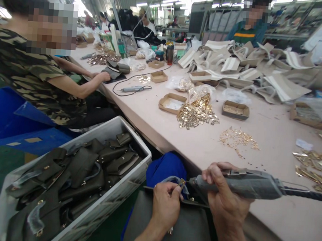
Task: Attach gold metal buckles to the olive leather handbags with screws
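Observation:
My right hand is wrapped round a grey electric screwdriver, its tip pointing left at a small gold metal fitting. The fingers of my left hand pinch that fitting beside the tip; whether the tip touches it I cannot tell. Below my hands a dark olive bag piece lies across my lap, over blue cloth. A plastic-wrapped strap curves behind the fitting. More small gold hardware shows on the bag piece.
A white crate of olive bags stands at left. On the table lie gold plates, tiny screws, cardboard trays, another screwdriver and piled beige pieces. A person in camouflage works at left; another sits across.

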A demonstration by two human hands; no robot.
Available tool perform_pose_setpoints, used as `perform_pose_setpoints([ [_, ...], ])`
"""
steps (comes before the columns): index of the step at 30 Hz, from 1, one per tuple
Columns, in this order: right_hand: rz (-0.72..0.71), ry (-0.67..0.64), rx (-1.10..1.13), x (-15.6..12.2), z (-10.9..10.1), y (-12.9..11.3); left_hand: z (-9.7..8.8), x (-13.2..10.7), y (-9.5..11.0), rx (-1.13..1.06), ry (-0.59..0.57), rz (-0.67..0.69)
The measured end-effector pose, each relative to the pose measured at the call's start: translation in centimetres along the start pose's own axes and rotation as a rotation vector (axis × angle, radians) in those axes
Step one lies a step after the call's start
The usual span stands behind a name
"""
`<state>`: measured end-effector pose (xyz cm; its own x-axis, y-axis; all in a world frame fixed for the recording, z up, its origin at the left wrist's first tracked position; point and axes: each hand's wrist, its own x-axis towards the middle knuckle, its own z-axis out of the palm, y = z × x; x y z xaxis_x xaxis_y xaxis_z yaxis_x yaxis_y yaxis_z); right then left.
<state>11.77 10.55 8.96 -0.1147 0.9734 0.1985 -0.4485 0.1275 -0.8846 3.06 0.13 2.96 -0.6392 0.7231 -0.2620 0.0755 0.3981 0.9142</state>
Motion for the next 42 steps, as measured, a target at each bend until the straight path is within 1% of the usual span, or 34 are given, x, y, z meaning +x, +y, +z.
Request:
perform_pose_setpoints([
  [11,-0.029,-0.043,-0.005,-0.2,0.3,0.3,0.1,0.0,0.0,0.012,0.000,0.003],
  [15,0.001,-0.058,-0.026,-0.4,0.1,0.4,0.1,0.0,-0.1,0.016,-0.003,0.000],
  [18,0.004,-0.100,-0.056,-0.7,-0.2,0.8,0.1,-0.1,-0.1,0.021,-0.004,-0.001],
  [22,-0.036,-0.147,-0.132,-1.3,-1.1,1.4,0.0,-0.2,0.0,0.012,-0.001,-0.004],
  [24,-0.044,-0.199,-0.207,-1.5,-1.6,1.4,0.0,-0.2,0.0,-0.007,-0.004,0.001],
  [28,-0.104,-0.408,-0.351,-1.4,-1.7,0.8,0.0,-0.3,-0.3,-0.077,-0.040,0.038],
  [31,-0.164,-0.482,-0.329,-1.1,-1.0,0.3,0.0,-0.3,-0.7,-0.117,-0.062,0.085],
  [34,-0.211,-0.548,-0.305,-0.7,-0.4,0.3,0.0,-0.3,-0.8,-0.092,-0.053,0.100],
  [36,-0.188,-0.596,-0.328,-0.3,-0.4,0.6,0.0,-0.3,-0.9,-0.084,-0.049,0.093],
  [39,-0.080,-0.611,-0.332,0.1,-0.9,1.3,-0.1,-0.2,-0.9,-0.090,-0.054,0.085],
  [42,0.041,-0.668,-0.213,0.1,-1.5,1.4,-0.2,-0.2,-1.0,-0.074,-0.075,0.108],
])
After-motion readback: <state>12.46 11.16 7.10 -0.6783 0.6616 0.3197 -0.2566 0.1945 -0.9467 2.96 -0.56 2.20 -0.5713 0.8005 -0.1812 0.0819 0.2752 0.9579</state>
